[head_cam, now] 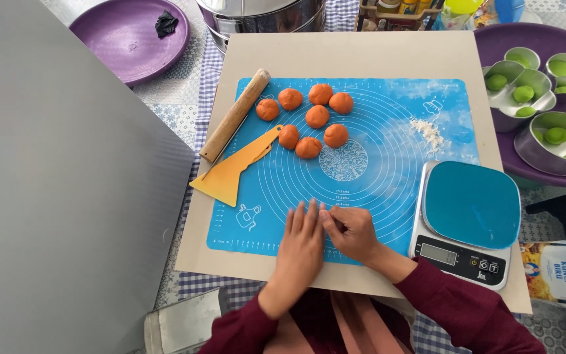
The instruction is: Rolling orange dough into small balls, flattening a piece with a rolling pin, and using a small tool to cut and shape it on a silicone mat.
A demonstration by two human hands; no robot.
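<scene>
My left hand [301,248] lies flat, palm down, fingers slightly apart, on the near edge of a blue silicone mat [388,164]. My right hand [354,233] rests beside it with curled fingers, its fingertips touching the left hand's index finger. Nothing shows in either hand; anything under the left palm is hidden. Several orange dough balls [317,116] sit in a cluster at the mat's far left. A wooden rolling pin [235,116] and a yellow plastic scraper [234,169] lie on the mat's left edge.
A kitchen scale [470,219] with a blue top stands right of my hands. A small flour pile [429,133] lies on the mat. Metal moulds with green dough balls [524,94] fill a purple tray [492,42]. A grey panel [67,196] stands left.
</scene>
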